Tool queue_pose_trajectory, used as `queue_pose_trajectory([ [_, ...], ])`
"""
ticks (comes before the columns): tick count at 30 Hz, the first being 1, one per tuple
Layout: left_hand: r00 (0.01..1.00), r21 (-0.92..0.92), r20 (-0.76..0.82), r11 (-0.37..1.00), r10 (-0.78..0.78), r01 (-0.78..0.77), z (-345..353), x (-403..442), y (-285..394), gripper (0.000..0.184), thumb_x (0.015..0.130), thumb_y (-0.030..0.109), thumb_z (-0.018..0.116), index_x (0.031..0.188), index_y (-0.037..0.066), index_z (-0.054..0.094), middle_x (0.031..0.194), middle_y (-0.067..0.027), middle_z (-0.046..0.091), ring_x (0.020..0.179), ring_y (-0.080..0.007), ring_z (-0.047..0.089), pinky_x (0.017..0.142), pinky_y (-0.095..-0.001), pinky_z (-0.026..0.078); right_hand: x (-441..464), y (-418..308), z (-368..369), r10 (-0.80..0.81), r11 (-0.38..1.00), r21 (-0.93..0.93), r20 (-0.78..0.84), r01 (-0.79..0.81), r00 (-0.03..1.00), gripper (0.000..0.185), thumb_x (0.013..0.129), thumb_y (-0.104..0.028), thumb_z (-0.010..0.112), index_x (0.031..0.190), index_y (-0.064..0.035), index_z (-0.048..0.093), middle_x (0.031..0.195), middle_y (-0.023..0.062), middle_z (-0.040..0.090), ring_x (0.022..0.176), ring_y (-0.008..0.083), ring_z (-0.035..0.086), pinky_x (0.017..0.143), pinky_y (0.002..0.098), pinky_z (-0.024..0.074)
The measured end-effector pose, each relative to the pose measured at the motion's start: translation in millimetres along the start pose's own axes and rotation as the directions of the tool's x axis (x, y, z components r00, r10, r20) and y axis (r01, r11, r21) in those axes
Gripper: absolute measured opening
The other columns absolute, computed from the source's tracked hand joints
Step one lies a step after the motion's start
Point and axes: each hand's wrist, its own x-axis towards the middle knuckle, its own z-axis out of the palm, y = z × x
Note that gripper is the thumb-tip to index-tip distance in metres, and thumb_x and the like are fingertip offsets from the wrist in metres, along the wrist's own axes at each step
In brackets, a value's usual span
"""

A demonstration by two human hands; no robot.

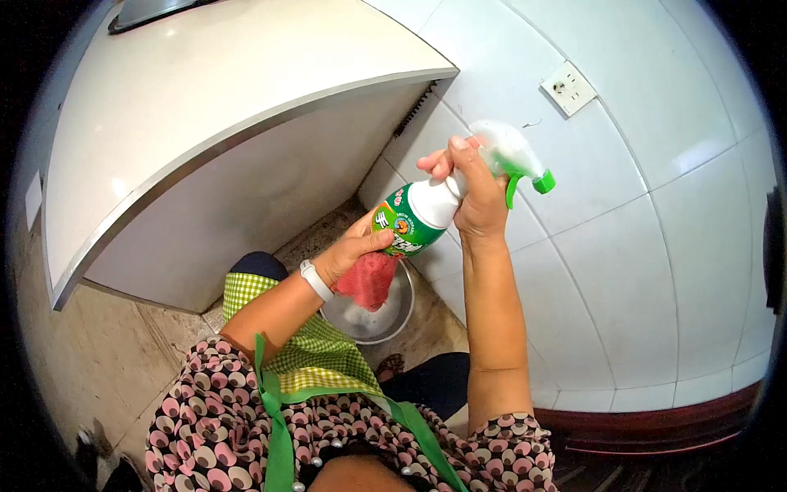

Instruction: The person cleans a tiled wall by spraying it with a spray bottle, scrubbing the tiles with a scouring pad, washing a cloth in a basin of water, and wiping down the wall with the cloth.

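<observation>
A white spray bottle (433,203) with a green label and a green-tipped trigger head is held tilted in front of me, its nozzle pointing right. My right hand (481,193) is wrapped around the bottle's neck, just below the trigger. Lower on the bottle, my left hand (351,252) grips the labelled base. A red cloth (368,281) hangs from under that same hand. Beneath the cloth, a round metal basin (392,316) stands on the floor, partly hidden.
A cream-topped counter (246,61) with a metal edge stands at the left. White wall tiles (602,262) with a power socket (569,88) rise at the right. My foot (390,366) is close to the basin. A dark red baseboard (656,426) runs along the lower right.
</observation>
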Motion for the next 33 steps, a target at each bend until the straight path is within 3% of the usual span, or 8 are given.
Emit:
queue_pose_trajectory([
  [7,0.984,0.137,-0.112,0.983,0.138,-0.123,6.5,-1.4,10.3,0.077,0.077,0.022,0.072,0.137,0.004,0.027,0.124,-0.0065,0.049,0.110,-0.0160,0.050,0.096,-0.0300,0.039,8.5,-0.8,11.3,-0.004,0.999,-0.043,-0.031,0.003,1.000,0.013,0.083,-0.010,0.058,0.073,-0.0026,0.054,0.060,0.0073,0.058,0.065,0.0213,0.065,0.061,0.0317,0.0511],
  [8,0.982,0.114,-0.119,0.985,0.146,-0.132,8.8,-2.8,14.1,0.069,0.076,0.016,0.074,0.131,0.003,0.034,0.120,-0.0047,0.050,0.109,-0.0134,0.049,0.097,-0.0287,0.038,9.7,-2.8,16.6,-0.001,0.997,-0.071,-0.052,-0.002,0.999,0.012,0.080,-0.011,0.059,0.072,-0.0038,0.054,0.058,0.0069,0.054,0.061,0.0214,0.062,0.061,0.0323,0.0494],
  [13,0.941,0.163,-0.174,0.951,0.291,-0.264,24.6,-0.1,34.3,0.079,0.071,0.016,0.078,0.133,0.004,0.032,0.120,-0.0032,0.048,0.111,-0.0135,0.047,0.099,-0.0296,0.035,25.9,-14.5,40.7,0.034,0.997,-0.068,0.110,-0.026,0.993,0.012,0.078,-0.011,0.064,0.076,-0.0045,0.054,0.063,0.0066,0.056,0.065,0.0198,0.062,0.064,0.0305,0.0498],
  [16,0.870,0.221,-0.184,0.882,0.458,-0.417,33.5,1.7,49.8,0.081,0.069,0.012,0.079,0.134,0.003,0.030,0.122,-0.0057,0.046,0.111,-0.0151,0.047,0.097,-0.0298,0.038,18.1,-10.9,55.2,-0.052,0.948,-0.305,0.141,0.093,0.989,0.024,0.072,-0.016,0.076,0.081,-0.0022,0.058,0.076,0.0048,0.062,0.072,0.0107,0.059,0.065,0.0246,0.0472],
  [22,0.692,0.404,-0.317,0.752,0.649,-0.521,23.5,2.1,72.9,0.076,0.069,0.009,0.078,0.131,0.002,0.033,0.118,-0.0072,0.049,0.106,-0.0150,0.050,0.090,-0.0295,0.045,26.9,4.4,78.2,0.012,0.913,-0.391,0.316,0.119,0.949,0.064,0.068,-0.012,0.078,0.122,-0.0011,0.044,0.107,0.0103,0.057,0.095,0.0177,0.057,0.082,0.0309,0.0491],
  [25,0.659,0.388,-0.348,0.742,0.667,-0.546,23.3,0.6,75.6,0.072,0.070,0.005,0.076,0.128,0.001,0.035,0.116,-0.0074,0.050,0.103,-0.0141,0.052,0.087,-0.0282,0.047,35.1,8.8,94.6,0.018,0.909,-0.400,0.326,0.120,0.945,0.069,0.067,-0.010,0.077,0.125,0.0000,0.042,0.106,0.0100,0.057,0.095,0.0179,0.058,0.082,0.0312,0.0493],
  [30,0.717,0.293,-0.341,0.794,0.608,-0.533,39.9,-9.0,83.5,0.064,0.070,0.005,0.076,0.122,-0.002,0.040,0.106,-0.0065,0.056,0.098,-0.0130,0.054,0.084,-0.0273,0.047,44.8,-12.3,110.7,-0.060,0.900,-0.392,0.324,0.191,0.944,0.033,0.070,-0.007,0.069,0.098,-0.0022,0.053,0.092,0.0072,0.060,0.081,0.0145,0.060,0.072,0.0282,0.0497],
  [33,0.716,0.368,-0.282,0.761,0.639,-0.534,45.4,-11.5,83.8,0.059,0.072,0.011,0.076,0.120,0.001,0.043,0.110,-0.0070,0.056,0.097,-0.0138,0.055,0.087,-0.0287,0.045,52.1,-27.7,111.9,0.012,0.964,-0.262,0.223,0.048,0.975,0.023,0.071,-0.008,0.070,0.086,-0.0005,0.055,0.076,0.0073,0.061,0.069,0.0151,0.062,0.065,0.0285,0.0511],
])
